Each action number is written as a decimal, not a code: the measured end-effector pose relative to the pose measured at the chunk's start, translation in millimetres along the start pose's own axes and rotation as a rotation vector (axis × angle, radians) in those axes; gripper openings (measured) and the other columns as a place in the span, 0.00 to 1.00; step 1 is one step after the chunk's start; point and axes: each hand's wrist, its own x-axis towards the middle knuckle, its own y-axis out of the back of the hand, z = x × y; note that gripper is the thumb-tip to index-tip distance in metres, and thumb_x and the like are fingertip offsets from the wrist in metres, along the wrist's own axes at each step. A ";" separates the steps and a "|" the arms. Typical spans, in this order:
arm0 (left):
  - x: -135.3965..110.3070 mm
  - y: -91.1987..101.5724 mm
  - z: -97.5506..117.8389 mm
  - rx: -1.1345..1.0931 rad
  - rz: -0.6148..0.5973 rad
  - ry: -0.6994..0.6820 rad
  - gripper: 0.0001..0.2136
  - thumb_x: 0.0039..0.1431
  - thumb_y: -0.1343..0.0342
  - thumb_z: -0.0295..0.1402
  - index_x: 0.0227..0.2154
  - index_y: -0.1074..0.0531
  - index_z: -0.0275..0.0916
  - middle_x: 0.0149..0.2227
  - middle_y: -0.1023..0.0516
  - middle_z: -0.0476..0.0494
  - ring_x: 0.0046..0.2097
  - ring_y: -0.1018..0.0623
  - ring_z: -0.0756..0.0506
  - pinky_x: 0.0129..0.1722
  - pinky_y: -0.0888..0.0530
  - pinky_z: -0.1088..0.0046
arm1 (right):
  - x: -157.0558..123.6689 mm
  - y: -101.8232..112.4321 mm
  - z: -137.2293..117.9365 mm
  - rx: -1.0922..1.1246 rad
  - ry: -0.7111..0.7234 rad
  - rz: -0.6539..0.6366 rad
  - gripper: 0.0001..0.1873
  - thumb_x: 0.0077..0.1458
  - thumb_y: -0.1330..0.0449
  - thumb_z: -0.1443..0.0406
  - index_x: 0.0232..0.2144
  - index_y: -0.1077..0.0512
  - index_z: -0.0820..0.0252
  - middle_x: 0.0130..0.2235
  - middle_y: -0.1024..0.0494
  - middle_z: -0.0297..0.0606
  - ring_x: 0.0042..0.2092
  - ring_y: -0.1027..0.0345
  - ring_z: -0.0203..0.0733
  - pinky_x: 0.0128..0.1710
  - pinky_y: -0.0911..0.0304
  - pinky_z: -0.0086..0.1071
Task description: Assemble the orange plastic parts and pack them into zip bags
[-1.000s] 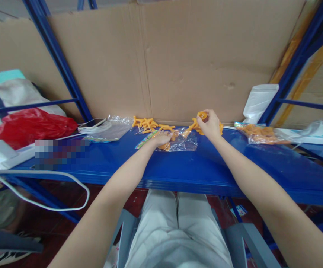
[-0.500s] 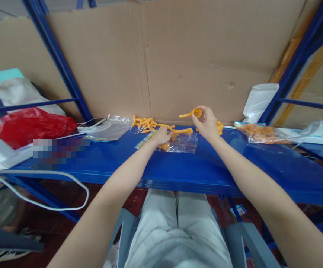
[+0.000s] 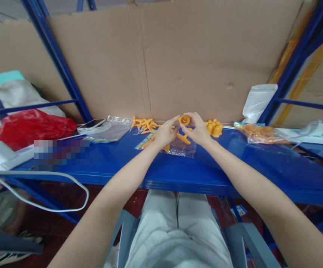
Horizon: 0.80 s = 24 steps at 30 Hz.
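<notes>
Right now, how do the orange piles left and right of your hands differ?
The left pile is thin, branched sticks lying flat and spread out; the right pile is stubby, cup-like pieces bunched tight. Both are orange and loose on the blue shelf. The right hand holds another orange piece, the left hand touching it.
</notes>
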 end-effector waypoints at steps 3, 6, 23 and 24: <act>0.4 1.7 -1.7 0.038 0.064 0.006 0.18 0.61 0.47 0.26 0.54 0.29 0.41 0.52 0.22 0.40 0.54 0.24 0.41 0.55 0.28 0.59 | -0.1 -0.4 -4.9 0.002 0.033 -0.028 0.18 0.57 0.43 0.62 0.50 0.33 0.54 0.47 0.27 0.43 0.49 0.30 0.49 0.48 0.28 0.50; 0.6 5.6 1.5 0.080 0.082 0.011 0.14 0.59 0.45 0.23 0.46 0.24 0.39 0.45 0.19 0.40 0.49 0.22 0.41 0.52 0.27 0.60 | 0.0 -0.8 -10.4 -0.002 0.051 -0.051 0.18 0.57 0.42 0.62 0.51 0.33 0.54 0.47 0.26 0.44 0.50 0.30 0.49 0.49 0.29 0.50; 9.0 -0.9 5.9 -0.694 0.273 0.356 0.14 0.53 0.37 0.42 0.32 0.25 0.34 0.33 0.17 0.40 0.35 0.18 0.45 0.39 0.21 0.68 | 1.4 -5.0 13.1 -0.178 -0.014 -0.176 0.11 0.56 0.44 0.66 0.41 0.26 0.62 0.42 0.24 0.47 0.46 0.30 0.50 0.49 0.34 0.46; 9.7 -0.3 6.5 -0.741 0.272 0.363 0.15 0.52 0.36 0.43 0.31 0.25 0.34 0.32 0.17 0.40 0.34 0.18 0.45 0.38 0.21 0.68 | 1.5 -4.2 13.7 -0.183 -0.030 -0.165 0.12 0.56 0.43 0.66 0.42 0.26 0.63 0.42 0.24 0.47 0.44 0.30 0.49 0.47 0.33 0.45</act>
